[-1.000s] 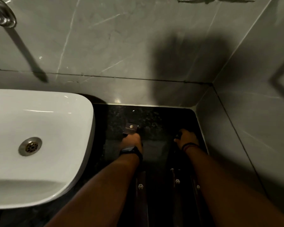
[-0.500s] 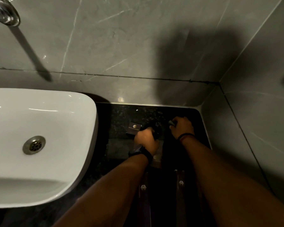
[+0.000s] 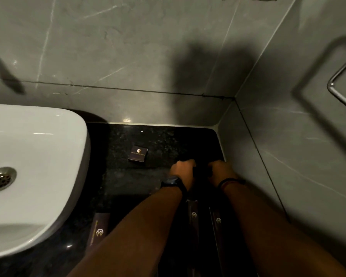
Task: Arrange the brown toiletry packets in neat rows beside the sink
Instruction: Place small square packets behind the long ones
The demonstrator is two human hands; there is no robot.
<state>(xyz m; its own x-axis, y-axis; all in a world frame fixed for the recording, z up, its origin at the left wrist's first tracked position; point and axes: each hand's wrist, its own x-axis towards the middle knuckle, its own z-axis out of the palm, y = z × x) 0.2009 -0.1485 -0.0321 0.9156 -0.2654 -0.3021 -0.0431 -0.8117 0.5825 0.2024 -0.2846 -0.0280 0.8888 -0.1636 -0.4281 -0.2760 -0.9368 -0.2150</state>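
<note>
A small square brown packet (image 3: 138,154) with a gold logo lies flat on the black counter (image 3: 128,180), apart from both hands. My left hand (image 3: 183,172), with a black watch on its wrist, and my right hand (image 3: 221,171) are side by side near the counter's right end. Both are closed on a dark packet (image 3: 201,173) between them, which is too shadowed to make out. One long brown packet (image 3: 99,230) lies next to the sink. Two more long packets (image 3: 194,214) (image 3: 218,219) lie between my forearms, partly hidden.
The white sink (image 3: 48,176) with its metal drain (image 3: 1,179) fills the left side. Grey tiled walls close off the counter at the back and right. A metal rail (image 3: 340,92) hangs on the right wall.
My left hand has let go of the small square packet and moved right to meet my right hand. The square packet now lies alone on the counter.
</note>
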